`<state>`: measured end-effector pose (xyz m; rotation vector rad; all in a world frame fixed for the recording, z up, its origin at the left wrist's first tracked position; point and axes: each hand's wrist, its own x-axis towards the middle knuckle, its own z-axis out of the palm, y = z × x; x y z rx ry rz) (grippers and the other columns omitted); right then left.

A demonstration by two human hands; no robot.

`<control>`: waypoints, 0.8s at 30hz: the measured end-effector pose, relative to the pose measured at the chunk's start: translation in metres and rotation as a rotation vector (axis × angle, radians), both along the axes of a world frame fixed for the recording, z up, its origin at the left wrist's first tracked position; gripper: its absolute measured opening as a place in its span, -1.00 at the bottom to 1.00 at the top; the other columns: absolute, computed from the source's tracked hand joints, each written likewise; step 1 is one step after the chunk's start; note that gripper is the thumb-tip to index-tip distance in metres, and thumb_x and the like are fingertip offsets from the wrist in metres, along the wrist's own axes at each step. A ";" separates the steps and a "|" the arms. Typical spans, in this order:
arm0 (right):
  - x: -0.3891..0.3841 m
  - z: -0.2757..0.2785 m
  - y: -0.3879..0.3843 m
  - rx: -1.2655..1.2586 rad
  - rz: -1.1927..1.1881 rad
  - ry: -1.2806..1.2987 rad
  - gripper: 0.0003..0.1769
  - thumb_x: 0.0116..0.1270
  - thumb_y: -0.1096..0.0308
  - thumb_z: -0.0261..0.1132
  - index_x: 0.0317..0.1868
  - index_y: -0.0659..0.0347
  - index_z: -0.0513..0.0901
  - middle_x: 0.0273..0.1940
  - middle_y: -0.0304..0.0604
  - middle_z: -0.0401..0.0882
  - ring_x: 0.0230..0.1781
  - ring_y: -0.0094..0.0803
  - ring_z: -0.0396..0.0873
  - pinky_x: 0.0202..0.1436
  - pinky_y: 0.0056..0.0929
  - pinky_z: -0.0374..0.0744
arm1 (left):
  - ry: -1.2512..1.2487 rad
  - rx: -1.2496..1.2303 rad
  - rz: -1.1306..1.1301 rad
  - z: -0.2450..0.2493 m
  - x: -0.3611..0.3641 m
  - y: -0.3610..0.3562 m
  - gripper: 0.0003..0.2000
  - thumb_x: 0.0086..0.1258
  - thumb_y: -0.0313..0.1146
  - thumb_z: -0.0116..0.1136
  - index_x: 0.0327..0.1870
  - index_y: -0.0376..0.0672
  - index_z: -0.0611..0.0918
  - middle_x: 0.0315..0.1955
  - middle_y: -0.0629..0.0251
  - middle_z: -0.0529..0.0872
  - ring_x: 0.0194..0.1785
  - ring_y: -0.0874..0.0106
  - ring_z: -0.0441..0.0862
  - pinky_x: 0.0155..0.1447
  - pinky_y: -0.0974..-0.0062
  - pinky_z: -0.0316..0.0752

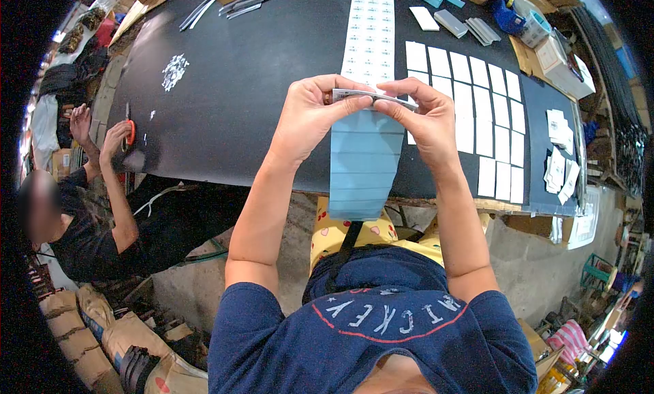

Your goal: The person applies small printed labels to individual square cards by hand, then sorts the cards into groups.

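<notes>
Above the table's front edge, my left hand [312, 115] and my right hand [421, 106] are both closed on a thin white card [355, 92], pinched by thumbs and fingers at its two ends. The card is seen almost edge-on, so its face is mostly hidden. Beneath my hands runs a long white sheet of printed labels [368, 36]. Nearer my body a pale blue strip with crosswise lines [364, 164] hangs over the table edge; where it meets the sheet is hidden by the card and fingers. Rows of white cards [483, 121] lie right of my right hand.
The black table [238, 108] carries a pile of small white pieces [175, 72], grey strips [248, 2] and card stacks [560, 169]. A co-worker's hand [117, 136] holds orange-handled scissors [129, 134] at the left. A white box [564, 64] stands at the right.
</notes>
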<state>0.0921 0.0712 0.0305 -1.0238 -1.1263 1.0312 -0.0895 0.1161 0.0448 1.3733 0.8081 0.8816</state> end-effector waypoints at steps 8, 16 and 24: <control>0.002 -0.007 0.002 0.044 0.023 -0.013 -0.87 0.11 0.50 0.48 -0.29 0.22 0.77 -0.33 -0.20 0.69 -0.24 -0.53 0.60 -0.11 -0.59 0.51 | 0.077 0.020 0.065 -0.008 0.004 0.001 -0.86 0.27 -0.49 0.32 -0.19 -0.30 0.70 -0.29 0.25 0.76 -0.26 0.60 0.67 -0.15 0.68 0.55; 0.003 -0.005 0.005 0.046 0.015 -0.066 -0.89 0.14 0.47 0.46 -0.29 0.24 0.77 -0.32 -0.22 0.69 -0.25 -0.55 0.59 -0.14 -0.61 0.50 | -0.040 -0.020 0.076 -0.004 0.004 0.001 -0.86 0.28 -0.45 0.33 -0.20 -0.29 0.71 -0.35 0.29 0.76 -0.35 0.65 0.64 -0.29 0.74 0.51; -0.001 0.002 0.001 -0.073 0.006 -0.025 -0.86 0.14 0.46 0.47 -0.26 0.23 0.76 -0.30 -0.24 0.70 -0.23 -0.58 0.60 -0.12 -0.60 0.53 | 0.016 -0.017 0.082 -0.005 0.002 0.002 -0.84 0.31 -0.40 0.31 -0.18 -0.28 0.71 -0.36 0.31 0.75 -0.36 0.65 0.64 -0.30 0.73 0.53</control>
